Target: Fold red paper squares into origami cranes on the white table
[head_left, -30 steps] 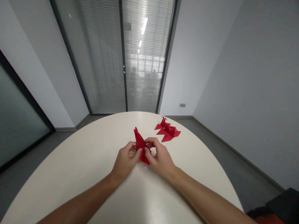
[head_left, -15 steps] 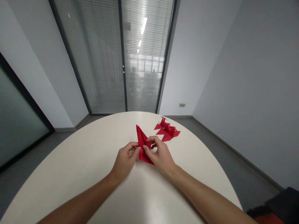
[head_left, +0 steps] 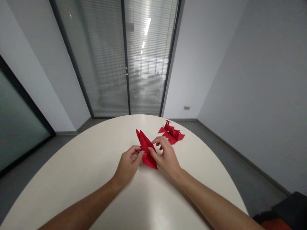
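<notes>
Between my hands is a piece of folded red origami paper (head_left: 149, 161), with two narrow points at its far end and a broad flap toward me. My left hand (head_left: 130, 161) pinches its left edge between thumb and fingers. On the other side, my right hand (head_left: 165, 156) has its thumb on the paper's face and its index finger at the right edge; the remaining fingers are curled. Several finished red paper cranes (head_left: 176, 135) sit close together beyond my right hand.
The round white table (head_left: 96, 166) fills the lower view. Behind it stand a glass partition with blinds (head_left: 148, 86) and a pale wall with a socket plate (head_left: 186, 108). A dark and orange object (head_left: 287, 210) shows at the lower right.
The two far points of the folded paper have spread apart, one now showing to the left. My right hand's fingers have opened slightly and shifted; my left hand keeps its place.
</notes>
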Motion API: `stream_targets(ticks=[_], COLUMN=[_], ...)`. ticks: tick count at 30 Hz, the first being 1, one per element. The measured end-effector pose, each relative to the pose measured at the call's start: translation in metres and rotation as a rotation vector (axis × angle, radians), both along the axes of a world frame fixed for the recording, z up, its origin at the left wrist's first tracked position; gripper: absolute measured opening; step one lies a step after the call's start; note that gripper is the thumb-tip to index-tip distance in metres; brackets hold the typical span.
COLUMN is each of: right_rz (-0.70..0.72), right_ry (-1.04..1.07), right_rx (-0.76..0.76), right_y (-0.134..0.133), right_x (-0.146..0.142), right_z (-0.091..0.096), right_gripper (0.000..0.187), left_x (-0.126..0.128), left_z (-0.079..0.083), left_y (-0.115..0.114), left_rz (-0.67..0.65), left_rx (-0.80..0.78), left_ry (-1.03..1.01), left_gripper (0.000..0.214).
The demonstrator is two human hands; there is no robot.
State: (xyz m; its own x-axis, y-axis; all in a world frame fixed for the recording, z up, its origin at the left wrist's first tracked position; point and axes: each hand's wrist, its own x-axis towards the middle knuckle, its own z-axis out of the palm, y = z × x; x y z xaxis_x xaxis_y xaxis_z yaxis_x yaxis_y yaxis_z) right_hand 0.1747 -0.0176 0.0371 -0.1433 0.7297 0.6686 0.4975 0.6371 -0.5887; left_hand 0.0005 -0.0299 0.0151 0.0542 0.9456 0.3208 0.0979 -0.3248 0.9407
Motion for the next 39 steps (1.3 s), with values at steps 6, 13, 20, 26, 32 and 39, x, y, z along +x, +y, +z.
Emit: stream_targets(ticks=[6, 13, 20, 26, 32, 39], right_rz=[0.001, 0.004, 0.024, 0.047, 0.100, 0.149], right_ry=[-0.046, -0.055, -0.024, 0.165, 0.160, 0.227], right_rx=[0.002, 0.073, -0.055, -0.150, -0.149, -0.220], right_y=[-0.001, -0.003, -0.004, -0.001, 0.004, 0.011], right_x=[0.001, 0.003, 0.006, 0.003, 0.005, 0.004], right_z=[0.001, 0.003, 0.001, -0.003, -0.003, -0.006], right_gripper=[0.012, 0.004, 0.009, 0.004, 0.010, 0.025], left_x=[0.000, 0.000, -0.003, -0.002, -0.004, -0.004], left_z=[0.000, -0.001, -0.007, -0.005, -0.003, -0.006], left_y=[0.002, 0.006, 0.012, 0.005, 0.003, 0.004], left_rz=[0.039, 0.089, 0.118, -0.009, -0.068, -0.066], left_rx=[-0.024, -0.051, -0.081, -0.077, -0.066, -0.021], left_ry=[-0.008, -0.023, -0.057, -0.111, -0.036, 0.003], left_gripper=[0.020, 0.026, 0.031, 0.040, 0.033, 0.019])
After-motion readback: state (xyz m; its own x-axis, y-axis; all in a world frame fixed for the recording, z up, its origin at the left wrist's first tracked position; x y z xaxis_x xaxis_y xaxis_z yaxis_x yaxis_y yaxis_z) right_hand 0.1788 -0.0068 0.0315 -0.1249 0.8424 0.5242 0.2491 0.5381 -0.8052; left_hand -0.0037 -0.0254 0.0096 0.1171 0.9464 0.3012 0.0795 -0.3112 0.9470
